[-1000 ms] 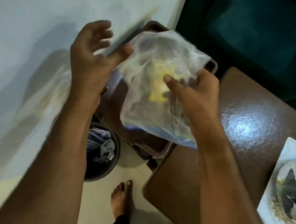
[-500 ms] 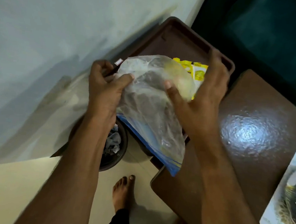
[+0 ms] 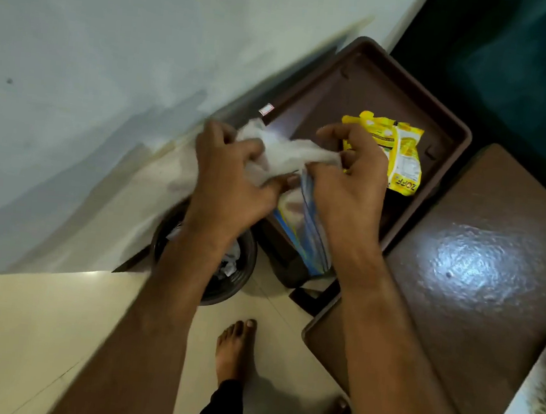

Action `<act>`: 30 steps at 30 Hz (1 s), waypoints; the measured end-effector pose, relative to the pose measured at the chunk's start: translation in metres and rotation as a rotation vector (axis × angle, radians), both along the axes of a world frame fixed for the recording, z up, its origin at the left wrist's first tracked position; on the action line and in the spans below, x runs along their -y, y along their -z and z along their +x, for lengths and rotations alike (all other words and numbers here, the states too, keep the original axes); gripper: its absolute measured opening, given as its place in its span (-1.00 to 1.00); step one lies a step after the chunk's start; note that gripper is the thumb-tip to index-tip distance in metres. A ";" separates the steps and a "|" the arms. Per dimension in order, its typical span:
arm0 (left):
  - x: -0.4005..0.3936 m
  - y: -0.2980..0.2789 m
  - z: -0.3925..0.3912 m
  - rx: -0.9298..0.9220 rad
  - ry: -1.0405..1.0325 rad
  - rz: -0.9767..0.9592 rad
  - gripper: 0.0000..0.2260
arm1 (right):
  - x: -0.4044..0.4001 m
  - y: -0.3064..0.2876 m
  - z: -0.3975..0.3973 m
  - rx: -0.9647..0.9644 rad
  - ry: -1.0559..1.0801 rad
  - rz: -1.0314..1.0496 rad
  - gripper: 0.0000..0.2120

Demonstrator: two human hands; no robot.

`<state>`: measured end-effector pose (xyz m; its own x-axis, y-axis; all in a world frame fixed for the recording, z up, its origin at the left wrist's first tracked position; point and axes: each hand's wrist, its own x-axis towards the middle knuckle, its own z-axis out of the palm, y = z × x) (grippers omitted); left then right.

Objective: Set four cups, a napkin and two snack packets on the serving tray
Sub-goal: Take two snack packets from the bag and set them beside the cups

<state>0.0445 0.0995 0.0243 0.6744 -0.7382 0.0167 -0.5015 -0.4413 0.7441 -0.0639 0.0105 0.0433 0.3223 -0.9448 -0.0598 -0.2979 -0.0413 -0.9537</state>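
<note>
A brown serving tray [image 3: 370, 82] sits beside the wall with a yellow snack packet [image 3: 400, 155] lying in it. Over the tray's near end, my left hand [image 3: 231, 179] and my right hand [image 3: 347, 180] both grip a clear plastic bag [image 3: 290, 155], crumpling its top between them. The bag's blue-edged lower part [image 3: 308, 237] hangs down below my hands. No cups or napkin are visible.
A dark wastebasket [image 3: 242, 270] with crumpled paper stands on the pale floor under my left forearm. A glossy brown table [image 3: 480, 260] is at the right, with a white patterned plate [image 3: 543, 399] at its edge. The white wall runs along the left. My bare feet are below.
The bag has gone from spread wide to bunched up between my hands. The hands have moved closer together and lower. The yellow packet in the tray is now fully uncovered.
</note>
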 end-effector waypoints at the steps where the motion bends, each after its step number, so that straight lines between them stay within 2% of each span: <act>1: 0.000 0.001 -0.005 -0.074 -0.039 -0.016 -0.61 | -0.004 0.004 0.005 0.062 0.079 0.070 -0.66; 3: -0.006 -0.003 -0.007 -0.443 -0.105 -0.125 -0.58 | -0.013 0.011 0.014 0.170 0.237 0.195 -0.71; 4: -0.011 -0.005 -0.008 -0.641 -0.094 -0.176 -0.58 | -0.019 0.014 0.018 0.195 0.289 0.197 -0.74; 5: -0.016 -0.004 -0.009 -0.763 -0.041 -0.197 -0.58 | -0.024 0.015 0.022 0.210 0.313 0.169 -0.76; 7: -0.023 -0.004 -0.017 -0.770 0.007 -0.202 -0.53 | -0.034 0.014 0.029 0.281 0.305 0.141 -0.82; 9: -0.029 -0.001 -0.018 -0.691 -0.145 -0.223 -0.55 | -0.041 0.011 0.038 0.323 0.249 0.220 -0.87; 11: -0.035 0.003 -0.010 -0.685 -0.285 -0.265 -0.63 | -0.049 0.007 0.042 0.291 0.140 0.262 -0.79; 12: -0.041 0.005 -0.002 -0.696 -0.318 -0.295 -0.65 | -0.055 0.006 0.041 0.200 0.048 0.194 -0.72; 15: -0.055 0.014 0.022 -0.711 -0.322 -0.393 -0.71 | -0.072 0.009 0.037 -0.159 -0.300 -0.250 -0.43; 17: -0.059 0.013 0.031 -0.805 -0.358 -0.480 -0.73 | -0.079 0.016 0.039 -0.143 -0.434 -0.291 -0.28; 18: -0.059 0.012 0.034 -0.877 -0.395 -0.495 -0.66 | -0.081 0.019 0.041 -0.112 -0.471 -0.271 -0.26; 20: -0.061 0.014 0.035 -0.999 -0.439 -0.470 -0.42 | -0.087 0.026 0.048 -0.122 -0.498 -0.255 -0.31; 21: -0.062 0.018 0.035 -1.035 -0.434 -0.469 -0.37 | -0.089 0.029 0.051 -0.129 -0.492 -0.247 -0.34; 23: -0.069 0.025 0.032 -0.992 -0.371 -0.492 -0.46 | -0.092 0.037 0.057 -0.121 -0.420 -0.233 -0.43; 25: -0.077 0.037 0.028 -0.981 -0.300 -0.483 -0.44 | -0.093 0.046 0.061 -0.097 -0.309 -0.201 -0.51; 27: -0.085 0.050 0.028 -0.988 -0.240 -0.404 -0.38 | -0.093 0.057 0.062 -0.080 -0.229 -0.181 -0.59; 30: -0.095 0.074 0.028 -0.822 -0.281 -0.246 -0.35 | -0.101 0.082 0.059 -0.088 -0.208 -0.150 -0.63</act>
